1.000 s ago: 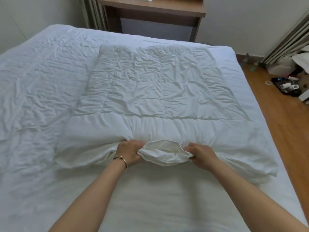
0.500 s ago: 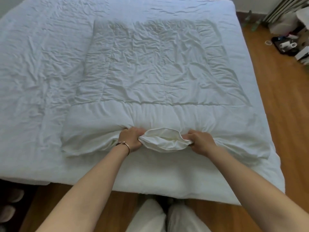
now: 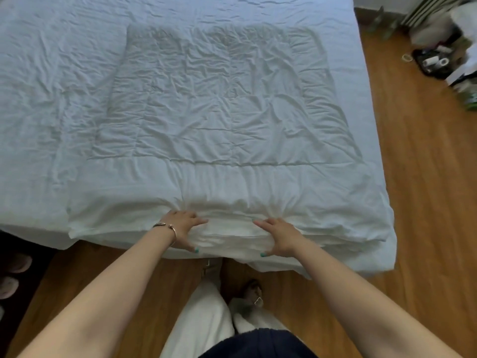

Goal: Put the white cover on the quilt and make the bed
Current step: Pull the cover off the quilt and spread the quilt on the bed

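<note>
Head view
Quilt (image 3: pixel 219 120): inside the white cover (image 3: pixel 108 215), spread wrinkled over the right half of the bed (image 3: pixel 46 104); stitched panels showing through the fabric; near edge bunched into folds at the foot of the bed.
Cover's near edge: overhanging the foot of the mattress slightly, thickest and most gathered between the two hands.
Left hand (image 3: pixel 182 229): at the near edge of the quilt, left of the gathered middle; fingers spread and fairly straight, pressing down on the fabric; thumb with a teal nail reaching down over the front of the fold.
Left grip: wide open, flat on the cover, nothing pinched as far as can be seen.
Bracelet (image 3: pixel 167 227): thin, metal, on the left wrist.
Right hand (image 3: pixel 280 239): just right of the gathered middle, mirroring the left; fingers stretched toward the centre, palm on the cover, teal-nailed thumb low on the front edge.
Right grip: open, resting on the fabric, curled round nothing.
Quilt relative to the grips: stretching away from both hands toward the head of the bed; folded near edge directly under and between the palms.
Floor (image 3: pixel 426 189): wooden, right of and below the bed.
Clutter (image 3: pixel 438 60): small items on the floor at far right, blurred.
Legs (image 3: pixel 206 324): pale trousers, below the bed edge between the arms.
</note>
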### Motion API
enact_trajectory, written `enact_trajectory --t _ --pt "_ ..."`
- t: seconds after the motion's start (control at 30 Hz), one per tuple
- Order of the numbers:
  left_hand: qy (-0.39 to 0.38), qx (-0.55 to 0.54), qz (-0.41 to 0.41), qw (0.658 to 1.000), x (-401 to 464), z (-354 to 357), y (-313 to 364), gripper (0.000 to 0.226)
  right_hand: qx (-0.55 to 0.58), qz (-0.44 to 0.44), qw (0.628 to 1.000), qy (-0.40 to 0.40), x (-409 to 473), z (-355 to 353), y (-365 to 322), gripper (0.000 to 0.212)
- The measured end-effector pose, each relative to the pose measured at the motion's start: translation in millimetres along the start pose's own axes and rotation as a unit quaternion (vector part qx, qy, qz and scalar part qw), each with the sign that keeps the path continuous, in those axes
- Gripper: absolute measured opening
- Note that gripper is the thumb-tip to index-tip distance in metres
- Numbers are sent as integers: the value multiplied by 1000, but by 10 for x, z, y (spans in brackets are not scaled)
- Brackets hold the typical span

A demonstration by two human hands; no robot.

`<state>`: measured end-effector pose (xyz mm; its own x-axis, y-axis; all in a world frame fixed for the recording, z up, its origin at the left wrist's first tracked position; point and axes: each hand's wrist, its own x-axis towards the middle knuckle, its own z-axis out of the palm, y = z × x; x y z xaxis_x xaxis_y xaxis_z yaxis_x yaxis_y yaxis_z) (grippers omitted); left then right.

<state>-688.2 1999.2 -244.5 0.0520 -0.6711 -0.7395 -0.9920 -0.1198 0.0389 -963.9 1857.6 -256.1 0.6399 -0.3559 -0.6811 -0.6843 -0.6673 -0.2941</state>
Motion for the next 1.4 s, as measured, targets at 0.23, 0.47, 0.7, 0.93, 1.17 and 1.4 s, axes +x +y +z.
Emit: enact_trajectory --t 0.23,0.47,0.7,0.93,1.17,1.4 --pt "184 -70 -10 980 280 -145 687 61 0 141 957 254 -196 58 271 60" --pt "76 -108 -78 988 664 -671 904 64 132 178 966 132 -144 -406 647 46" --pt "157 -166 -11 973 1306 -1356 1284 51 208 289 896 266 -174 -829 1198 54" --pt "191 -187 78 960 2110 -2238 2005 53 350 371 823 250 -55 -1235 2228 98" --pt "36 112 170 978 3347 -3429 2375 120 454 332 812 157 353 -1301 3004 139" --pt "29 330 194 923 4380 -4324 2709 150 507 347 775 146 692 -1030 3110 137"
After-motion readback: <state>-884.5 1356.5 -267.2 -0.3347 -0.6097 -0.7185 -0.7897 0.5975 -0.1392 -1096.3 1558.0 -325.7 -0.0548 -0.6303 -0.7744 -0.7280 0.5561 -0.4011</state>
